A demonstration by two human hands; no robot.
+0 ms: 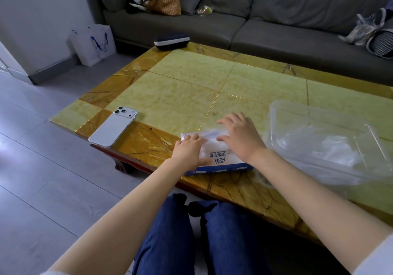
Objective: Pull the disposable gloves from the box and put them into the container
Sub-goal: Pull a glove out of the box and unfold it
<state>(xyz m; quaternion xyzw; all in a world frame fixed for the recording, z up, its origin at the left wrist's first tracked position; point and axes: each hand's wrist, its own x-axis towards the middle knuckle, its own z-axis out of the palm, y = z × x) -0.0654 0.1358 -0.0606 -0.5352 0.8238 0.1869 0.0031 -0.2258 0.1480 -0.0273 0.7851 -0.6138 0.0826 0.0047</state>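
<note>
Cardboard, white and blue, the glove box (221, 157) lies on the table (191, 83) by its near edge, long axis running left to right across the person. The left hand (188, 150) rests flat on the box's left end, fingers straight, apparently pinning it. A blurred translucent glove (209, 135) sits at the opening between the hands. The right hand (241, 137) lies spread on it, fingers straight. The clear container (319, 113) stands just right of the box, nearest the right hand, so the carry probably falls to it.
</note>
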